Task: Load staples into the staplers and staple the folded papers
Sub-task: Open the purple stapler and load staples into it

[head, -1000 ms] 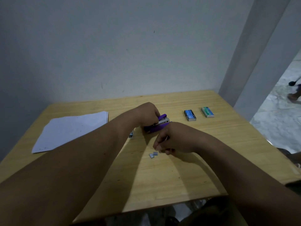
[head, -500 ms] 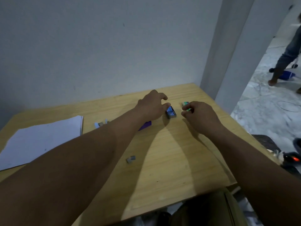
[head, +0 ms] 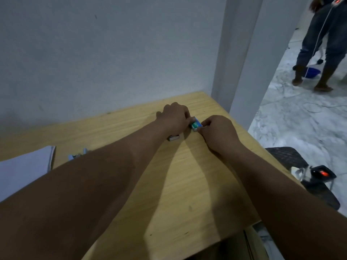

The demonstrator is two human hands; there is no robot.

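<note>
Hands (head: 195,124) now at table's (head: 187,184) far corner

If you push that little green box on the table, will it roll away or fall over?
Probably neither. The green box is flat-sided with corners, so it would likely slide on the smooth wooden table, not roll. It lies low, so tipping seems unlikely. Both the left hand and right hand pinch it easily, so it is probably light.
</note>
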